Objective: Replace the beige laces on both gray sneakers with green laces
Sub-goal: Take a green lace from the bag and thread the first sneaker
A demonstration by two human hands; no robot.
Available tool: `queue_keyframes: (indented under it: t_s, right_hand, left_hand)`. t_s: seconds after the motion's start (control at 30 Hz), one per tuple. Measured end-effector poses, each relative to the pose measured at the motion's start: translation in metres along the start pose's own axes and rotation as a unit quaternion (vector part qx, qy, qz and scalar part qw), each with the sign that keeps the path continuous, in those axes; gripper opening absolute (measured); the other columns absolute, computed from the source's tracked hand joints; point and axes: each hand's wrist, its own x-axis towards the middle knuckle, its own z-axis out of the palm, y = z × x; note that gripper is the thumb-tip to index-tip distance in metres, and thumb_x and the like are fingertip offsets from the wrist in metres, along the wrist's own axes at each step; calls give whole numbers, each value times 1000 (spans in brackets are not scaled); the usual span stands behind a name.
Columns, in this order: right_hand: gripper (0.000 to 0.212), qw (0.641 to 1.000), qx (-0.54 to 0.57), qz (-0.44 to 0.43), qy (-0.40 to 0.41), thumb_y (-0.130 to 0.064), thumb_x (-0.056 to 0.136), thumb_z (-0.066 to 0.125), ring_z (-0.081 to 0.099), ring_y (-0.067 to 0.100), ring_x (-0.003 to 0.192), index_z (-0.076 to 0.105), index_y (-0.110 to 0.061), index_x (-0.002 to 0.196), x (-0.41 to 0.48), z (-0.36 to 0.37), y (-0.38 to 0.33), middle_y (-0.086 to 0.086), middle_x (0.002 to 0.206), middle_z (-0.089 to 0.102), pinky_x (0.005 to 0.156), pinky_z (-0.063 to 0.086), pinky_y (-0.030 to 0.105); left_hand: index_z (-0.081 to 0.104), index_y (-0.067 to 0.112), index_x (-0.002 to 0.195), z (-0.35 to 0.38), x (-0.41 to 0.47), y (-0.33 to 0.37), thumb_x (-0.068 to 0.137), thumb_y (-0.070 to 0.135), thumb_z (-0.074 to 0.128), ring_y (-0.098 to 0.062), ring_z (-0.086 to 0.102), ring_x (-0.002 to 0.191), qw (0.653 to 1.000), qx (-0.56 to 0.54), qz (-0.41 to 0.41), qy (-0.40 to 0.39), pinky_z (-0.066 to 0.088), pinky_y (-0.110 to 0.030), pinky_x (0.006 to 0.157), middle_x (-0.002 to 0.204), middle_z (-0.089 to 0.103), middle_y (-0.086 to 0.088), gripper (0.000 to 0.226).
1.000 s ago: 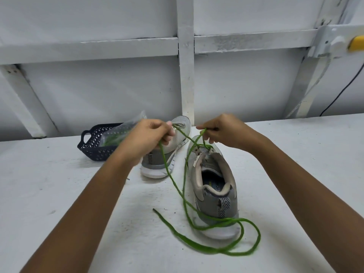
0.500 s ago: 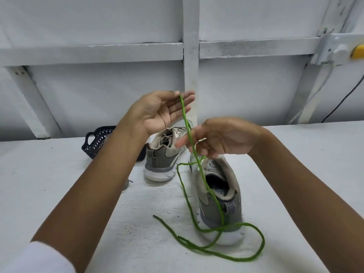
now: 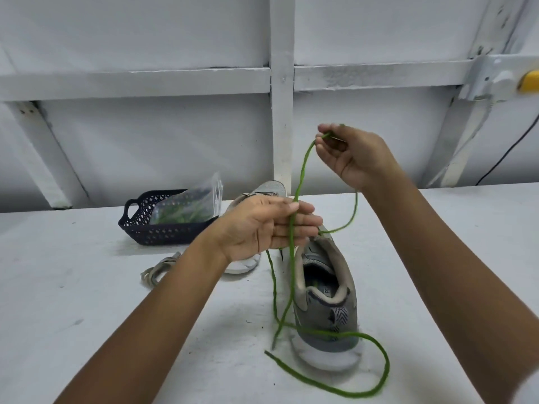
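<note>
A gray sneaker stands on the white table with its heel toward me. A green lace runs up from its front. My right hand, raised above the shoe, pinches the lace near its top. My left hand hovers over the shoe's front with straight fingers, and the lace slides across them. The rest of the lace loops on the table around the heel. A second gray sneaker sits behind my left hand, mostly hidden.
A dark blue mesh basket at the back left holds a clear bag with green laces. A removed beige lace lies bundled on the table in front of it. A white framed wall stands behind.
My right hand has risen up and to the right, pulling the green lace taut. My left hand has dropped down to the front of the shoe, fingers extended against the lace.
</note>
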Motion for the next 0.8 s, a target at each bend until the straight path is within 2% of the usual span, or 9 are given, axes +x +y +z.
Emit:
queue_keyframes:
  t_s: [0.1, 0.2, 0.27, 0.33, 0.4, 0.5, 0.6, 0.7, 0.8]
  right_hand:
    - [24, 995, -52, 79, 8, -17, 98, 42, 58, 11, 48, 58, -4, 85, -1, -9, 16, 9, 70, 59, 49, 50, 19]
    - [36, 974, -112, 183, -70, -26, 98, 34, 62, 13, 57, 61, -6, 87, -15, -12, 37, 8, 69, 65, 55, 49, 20]
    - [42, 958, -115, 225, -133, -33, 98, 31, 67, 17, 72, 63, -7, 94, -25, -12, 48, 10, 81, 71, 66, 52, 26]
    - [44, 949, -103, 240, -174, -36, 99, 30, 69, 20, 77, 63, -6, 100, -33, -11, 56, 12, 86, 71, 71, 54, 30]
    - [38, 948, -100, 232, -193, -29, 99, 32, 69, 19, 70, 61, -5, 101, -40, -11, 60, 11, 80, 71, 67, 57, 28]
    - [25, 950, -136, 192, -204, -5, 98, 35, 66, 14, 63, 59, -1, 100, -44, -21, 61, 8, 74, 67, 65, 57, 24]
    - [20, 940, -167, 190, -230, 4, 93, 43, 66, 12, 63, 61, 1, 100, -48, -37, 57, 8, 76, 68, 67, 57, 23]
    - [22, 935, -185, 200, -227, -8, 81, 53, 67, 11, 61, 64, 0, 99, -50, -50, 47, 8, 78, 71, 64, 58, 23]
    - [20, 943, -231, 173, -167, -16, 86, 53, 65, 11, 54, 65, -1, 92, -46, -58, 39, 7, 70, 70, 57, 57, 22]
  left_hand:
    - [61, 3, 99, -2, 5, 18, 85, 10, 48, -17, 72, 78, 998, -36, 33, 41, 58, -29, 75, 87, 74, -10, 20]
    - [58, 2, 96, -5, 20, 39, 96, 4, 38, -17, 72, 79, 987, -109, 71, 98, 57, -29, 75, 87, 73, -11, 20]
    - [57, 3, 93, -6, 30, 50, 98, 4, 36, -21, 69, 94, 978, -134, 85, 134, 57, -29, 72, 98, 72, -12, 21]
    - [55, 3, 90, -5, 40, 59, 99, 4, 35, -25, 60, 112, 973, -137, 94, 161, 56, -30, 73, 111, 68, -15, 23]
    - [54, 3, 88, -5, 49, 65, 99, 3, 33, -27, 54, 121, 968, -139, 105, 179, 52, -31, 82, 123, 59, -19, 24]
    - [52, 2, 86, -12, 62, 72, 100, 2, 31, -28, 51, 125, 958, -161, 125, 203, 45, -36, 90, 134, 52, -21, 25]
    - [51, 3, 84, -20, 72, 75, 100, 3, 31, -29, 52, 125, 946, -178, 139, 234, 46, -37, 89, 134, 53, -21, 26]
    - [52, 4, 84, -27, 79, 71, 101, 6, 33, -28, 56, 119, 938, -170, 143, 265, 50, -34, 83, 126, 59, -20, 25]
    - [54, 7, 83, -29, 78, 61, 100, 14, 39, -22, 66, 88, 955, -37, 96, 277, 52, -30, 71, 95, 67, -12, 24]
